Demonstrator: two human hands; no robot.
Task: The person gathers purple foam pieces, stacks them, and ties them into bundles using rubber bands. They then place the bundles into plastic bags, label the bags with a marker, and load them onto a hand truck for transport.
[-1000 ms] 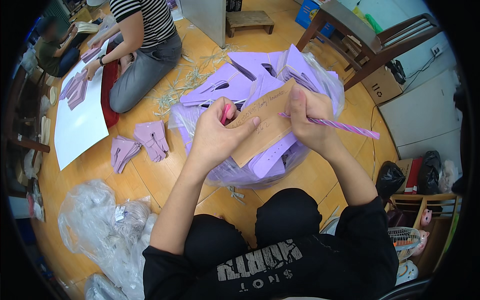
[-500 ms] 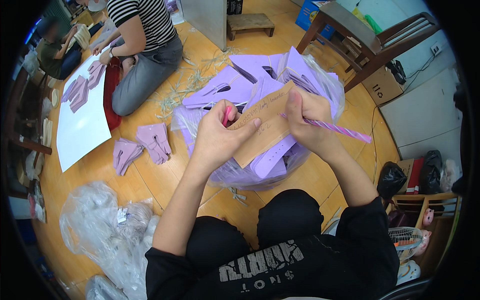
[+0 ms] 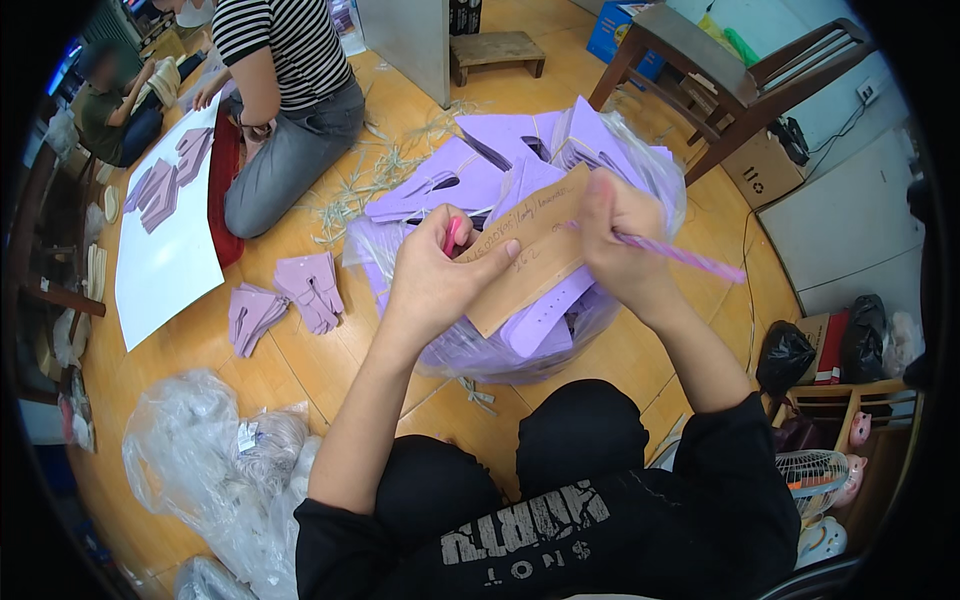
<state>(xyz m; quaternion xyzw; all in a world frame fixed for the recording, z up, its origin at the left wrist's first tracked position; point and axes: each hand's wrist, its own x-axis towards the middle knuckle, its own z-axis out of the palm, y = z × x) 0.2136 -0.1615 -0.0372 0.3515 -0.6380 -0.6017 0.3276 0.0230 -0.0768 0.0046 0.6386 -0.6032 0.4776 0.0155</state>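
A brown cardboard tag (image 3: pixel 528 250) with handwriting on it is pinched between the thumb and fingers of my left hand (image 3: pixel 425 275). A small pink pen cap (image 3: pixel 453 236) pokes out of the same hand's curled fingers. My right hand (image 3: pixel 628 250), somewhat blurred, grips a pink-and-purple striped pen (image 3: pixel 690 259) with its tip at the tag's face. Beneath both hands lies a pile of lavender cut pieces (image 3: pixel 425 185), some banded into bundles, in a clear plastic bag (image 3: pixel 610 335).
At the left, a person in a striped shirt (image 3: pixel 295 50) sits by a white board (image 3: pixel 165 275) bearing mauve pieces. Two small mauve stacks (image 3: pixel 308 290) lie on the floor. Crumpled plastic bags (image 3: pixel 190 440) are at lower left. A wooden chair (image 3: pixel 720 75) stands at far right.
My right hand has shifted slightly with the pen, and more writing shows on the tag. The striped-shirt person's hand has moved away from the mauve pieces.
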